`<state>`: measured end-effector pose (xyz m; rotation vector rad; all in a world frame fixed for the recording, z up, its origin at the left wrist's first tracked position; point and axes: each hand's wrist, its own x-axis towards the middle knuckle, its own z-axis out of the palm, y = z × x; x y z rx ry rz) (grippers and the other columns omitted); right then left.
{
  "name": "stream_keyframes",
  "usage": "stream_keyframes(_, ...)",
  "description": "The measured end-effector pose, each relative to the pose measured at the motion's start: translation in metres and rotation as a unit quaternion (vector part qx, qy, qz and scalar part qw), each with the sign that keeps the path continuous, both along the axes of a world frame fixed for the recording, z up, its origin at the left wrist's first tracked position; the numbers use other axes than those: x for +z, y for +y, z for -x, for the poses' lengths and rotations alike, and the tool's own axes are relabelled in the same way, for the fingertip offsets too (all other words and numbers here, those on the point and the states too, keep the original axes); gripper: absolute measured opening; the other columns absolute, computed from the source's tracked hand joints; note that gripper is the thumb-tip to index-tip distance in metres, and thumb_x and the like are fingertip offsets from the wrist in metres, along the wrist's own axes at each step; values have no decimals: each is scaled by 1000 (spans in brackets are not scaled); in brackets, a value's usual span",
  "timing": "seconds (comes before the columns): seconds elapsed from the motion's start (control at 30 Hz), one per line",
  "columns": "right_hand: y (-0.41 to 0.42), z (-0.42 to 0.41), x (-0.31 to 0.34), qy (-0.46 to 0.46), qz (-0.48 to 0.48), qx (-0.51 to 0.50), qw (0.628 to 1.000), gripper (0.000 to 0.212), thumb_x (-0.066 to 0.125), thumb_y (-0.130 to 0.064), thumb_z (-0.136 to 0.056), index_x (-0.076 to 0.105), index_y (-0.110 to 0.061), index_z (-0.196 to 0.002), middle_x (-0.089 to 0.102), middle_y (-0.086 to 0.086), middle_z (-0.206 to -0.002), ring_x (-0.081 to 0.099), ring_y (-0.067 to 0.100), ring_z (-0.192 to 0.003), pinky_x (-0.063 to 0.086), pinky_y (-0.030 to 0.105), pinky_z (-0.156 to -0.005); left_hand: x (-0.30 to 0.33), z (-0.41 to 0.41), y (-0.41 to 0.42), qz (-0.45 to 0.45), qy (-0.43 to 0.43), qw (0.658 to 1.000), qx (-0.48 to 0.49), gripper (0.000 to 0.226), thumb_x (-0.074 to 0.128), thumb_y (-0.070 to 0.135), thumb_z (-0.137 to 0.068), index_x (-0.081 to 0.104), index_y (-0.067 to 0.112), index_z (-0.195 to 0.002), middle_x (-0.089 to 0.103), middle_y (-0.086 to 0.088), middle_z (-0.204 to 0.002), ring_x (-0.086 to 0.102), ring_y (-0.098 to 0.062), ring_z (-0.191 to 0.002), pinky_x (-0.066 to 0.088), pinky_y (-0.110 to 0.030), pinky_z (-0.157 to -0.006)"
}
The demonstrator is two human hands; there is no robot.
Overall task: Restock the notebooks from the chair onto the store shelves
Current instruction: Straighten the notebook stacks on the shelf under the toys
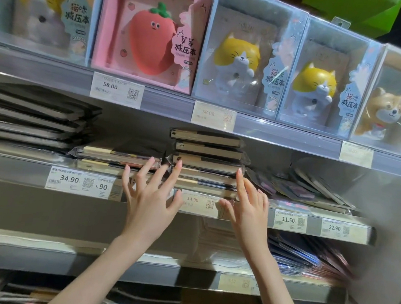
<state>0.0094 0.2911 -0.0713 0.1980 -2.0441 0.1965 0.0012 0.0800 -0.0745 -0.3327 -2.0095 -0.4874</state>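
Notebooks, wrapped in clear film, stacked flat on the middle shelf, right at the fingertips of both hands. Left hand spread wide, fingers straight, tips of the longer ones against the front edges at the stack's left side and against a lower, neighbouring pile; nothing gripped. Right hand likewise open, index finger raised straight to the stack's right front corner, remaining fingers loosely fanned lower down, thumb pointing left across a price tag marked 14.90; nothing held. Under the palms, more tags along the shelf lip: 34.90 left of the left hand, 11.50 and 22.90 right of the right hand. Below the wrists, a lower shelf with blurred packets of stationery. Left of the left fingers, dark flat folders piled high. Right of the right fingers, slim packets slumped sideways, close to the stack, whether touching not clear. Above the fingertips, little free height left between the stack's top and the upper shelf rail. Farther up, boxed squishy notebooks: a pink strawberry box, cat boxes to either side, and a dog box at far right.
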Motion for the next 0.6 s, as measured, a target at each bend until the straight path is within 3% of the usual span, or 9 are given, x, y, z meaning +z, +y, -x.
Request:
stream_keyframes(0.13,-2,0,-1,7,23,13,1000,76,37,-59,-85,7,-26,-147,51,4,-133,37,15,-119,26,38,-108,1,1,-3,-18,7,999,-36,53,38,41,-84,50,27,-133,63,-2,-120,31,-22,-128,8,-53,-108)
stream_keyframes(0.43,-3,2,-1,28,39,54,997,71,25,-66,-89,10,-26,-146,52,6,-131,35,14,-119,21,36,-105,-1,4,-9,-29,20,995,-90,57,40,37,-82,47,19,-135,62,4,-121,30,-19,-129,9,-53,-108)
stream_keyframes(0.6,-3,1,-1,36,53,67,996,74,28,-67,-87,13,-23,-145,52,8,-131,36,15,-119,26,42,-104,-2,5,-9,-38,29,992,-119,60,41,36,-82,40,19,-140,66,9,-107,36,-16,-123,6,-52,-109)
